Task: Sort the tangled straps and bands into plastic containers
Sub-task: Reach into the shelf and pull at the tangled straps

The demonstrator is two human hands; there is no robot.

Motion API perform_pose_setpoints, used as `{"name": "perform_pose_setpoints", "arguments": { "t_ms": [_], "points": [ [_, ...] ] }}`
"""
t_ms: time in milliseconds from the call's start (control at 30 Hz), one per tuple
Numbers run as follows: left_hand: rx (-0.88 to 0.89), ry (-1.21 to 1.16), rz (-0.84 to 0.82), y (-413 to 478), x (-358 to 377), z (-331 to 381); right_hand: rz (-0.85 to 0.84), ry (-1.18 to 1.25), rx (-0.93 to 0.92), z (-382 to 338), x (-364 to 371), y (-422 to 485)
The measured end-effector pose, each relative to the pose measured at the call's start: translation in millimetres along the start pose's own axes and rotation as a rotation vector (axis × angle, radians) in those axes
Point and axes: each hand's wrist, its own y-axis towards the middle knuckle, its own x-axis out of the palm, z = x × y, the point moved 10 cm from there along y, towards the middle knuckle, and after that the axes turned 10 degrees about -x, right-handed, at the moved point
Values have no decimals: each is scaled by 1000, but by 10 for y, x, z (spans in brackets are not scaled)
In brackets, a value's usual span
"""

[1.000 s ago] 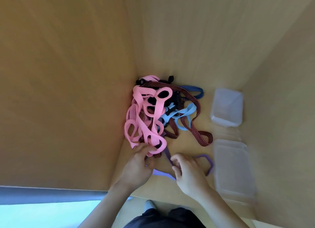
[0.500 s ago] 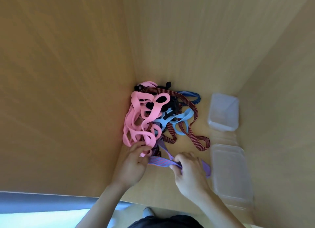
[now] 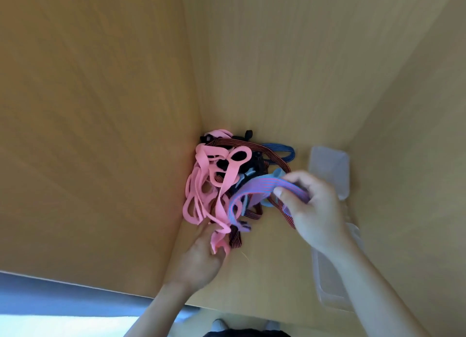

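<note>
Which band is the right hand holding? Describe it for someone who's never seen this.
Find the tangled pile in the wooden corner. Arching from it to the right hand is the purple band. It is flat and lilac with thin stripes, unlike the plain pink bands beside it.

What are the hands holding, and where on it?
The right hand pinches the purple striped band at one end. The left hand holds the pink band by its loose end nearest the person.

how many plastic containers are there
2. far container stands at the back right, beside the strap pile; near container lies closer to the person, partly hidden by the right arm.
</note>
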Motion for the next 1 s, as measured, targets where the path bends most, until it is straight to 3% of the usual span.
{"name": "perform_pose_setpoints", "arguments": {
  "t_ms": [100, 267, 433, 567, 767, 867, 1000],
  "points": [
    [-56, -7, 46, -29, -52, 66, 40, 104, -13, -142, -103, 226],
    [-135, 49, 344, -124, -448, 282, 51, 236, -27, -292, -217, 415],
    [-111, 188, 336, -193, -610, 653, 22, 325, 20, -351, -233, 427],
    [144, -118, 153, -221, -480, 1115, -81, 395, -36, -535, -169, 395],
    [152, -301, -203, -45, -231, 1415, -210, 449, -85, -705, -85, 334],
    [196, -331, -267, -9, -135, 1502, -207, 472, -54, -654, -103, 326],
    [48, -381, -268, 34, 26, 1343, -187, 454, 6, -473, -136, 291]
  ]
}}
